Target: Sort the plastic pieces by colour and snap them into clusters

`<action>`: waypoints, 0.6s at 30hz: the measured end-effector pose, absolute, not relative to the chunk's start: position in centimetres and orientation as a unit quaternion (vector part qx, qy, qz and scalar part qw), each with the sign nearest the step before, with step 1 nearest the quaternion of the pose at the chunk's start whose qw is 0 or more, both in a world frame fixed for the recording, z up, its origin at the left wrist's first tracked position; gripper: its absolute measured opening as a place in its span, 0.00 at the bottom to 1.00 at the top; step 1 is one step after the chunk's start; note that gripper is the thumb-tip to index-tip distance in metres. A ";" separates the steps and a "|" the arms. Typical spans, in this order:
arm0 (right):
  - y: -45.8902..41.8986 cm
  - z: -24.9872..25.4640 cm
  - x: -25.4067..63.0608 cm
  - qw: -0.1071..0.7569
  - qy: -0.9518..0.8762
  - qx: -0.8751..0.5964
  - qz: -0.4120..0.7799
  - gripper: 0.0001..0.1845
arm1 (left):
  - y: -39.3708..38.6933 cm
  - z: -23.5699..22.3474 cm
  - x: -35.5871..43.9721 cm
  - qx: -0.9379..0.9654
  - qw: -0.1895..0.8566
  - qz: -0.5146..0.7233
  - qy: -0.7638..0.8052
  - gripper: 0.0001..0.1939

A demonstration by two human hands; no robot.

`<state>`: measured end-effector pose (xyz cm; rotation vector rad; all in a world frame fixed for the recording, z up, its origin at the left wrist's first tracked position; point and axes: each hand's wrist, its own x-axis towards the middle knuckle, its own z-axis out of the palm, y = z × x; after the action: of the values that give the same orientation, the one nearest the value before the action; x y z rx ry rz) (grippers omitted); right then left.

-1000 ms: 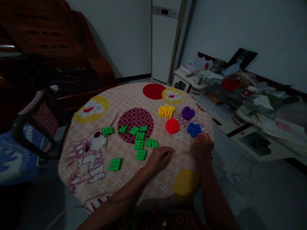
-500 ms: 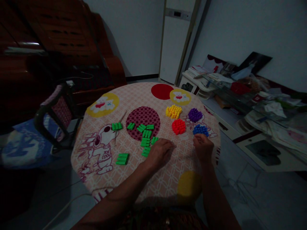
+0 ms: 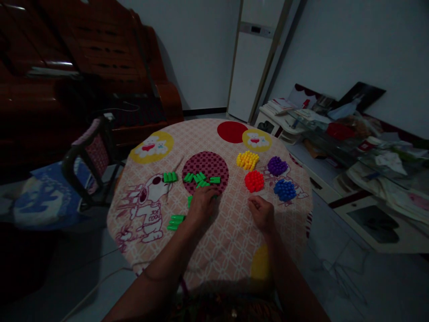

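Your left hand point(image 3: 202, 206) curls downward, can't tell on what, your right hand point(image 3: 262, 213) has fingers together, contents unclear, just your side of the red pile point(image 3: 254, 181), and the green pair point(image 3: 215, 180), nearer your left hand, lies left of that pile, long axis roughly toward it.

The round table point(image 3: 234, 223) wears a patterned cloth point(image 3: 221, 250). Around the red beads point(image 3: 254, 181) on it: yellow beads point(image 3: 247, 160) just beyond, purple beads point(image 3: 277, 166) to the right and farther off, blue beads point(image 3: 284, 191) to the right and slightly nearer, green tubes point(image 3: 170, 177) scattered well left.
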<state>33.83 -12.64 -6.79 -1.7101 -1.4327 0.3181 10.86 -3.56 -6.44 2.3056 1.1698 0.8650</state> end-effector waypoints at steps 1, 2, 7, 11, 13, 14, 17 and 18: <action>-12.7 -7.0 33.8 0.428 -0.575 -0.686 0.125 0.12 | -3.1 -6.0 10.3 0.822 0.212 0.316 0.424 0.13; -12.7 -7.1 33.8 0.429 -0.574 -0.686 0.125 0.12 | -2.5 -5.6 9.6 0.812 0.212 0.325 0.436 0.13; -12.8 -7.4 34.1 0.445 -0.570 -0.677 0.138 0.12 | 1.9 -3.7 4.1 0.731 0.144 0.361 0.561 0.14; -12.7 -7.6 34.2 0.452 -0.564 -0.676 0.145 0.11 | 4.1 -4.3 0.7 0.672 0.148 0.334 0.645 0.16; -12.6 -7.7 34.2 0.455 -0.560 -0.676 0.148 0.11 | 4.0 -5.2 0.7 0.673 0.178 0.334 0.636 0.15; -12.6 -7.7 34.2 0.456 -0.559 -0.676 0.150 0.11 | 3.7 -5.7 1.1 0.679 0.189 0.341 0.622 0.15; -12.6 -7.8 34.2 0.461 -0.554 -0.675 0.158 0.11 | 2.1 -6.6 3.4 0.703 0.210 0.361 0.575 0.17; -12.6 -7.8 34.2 0.463 -0.552 -0.675 0.161 0.12 | 1.5 -6.7 4.3 0.710 0.219 0.363 0.563 0.17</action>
<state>34.16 -12.62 -7.75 -1.6600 -1.3563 0.3953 4.30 1.54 -6.72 1.9640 1.5567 1.0044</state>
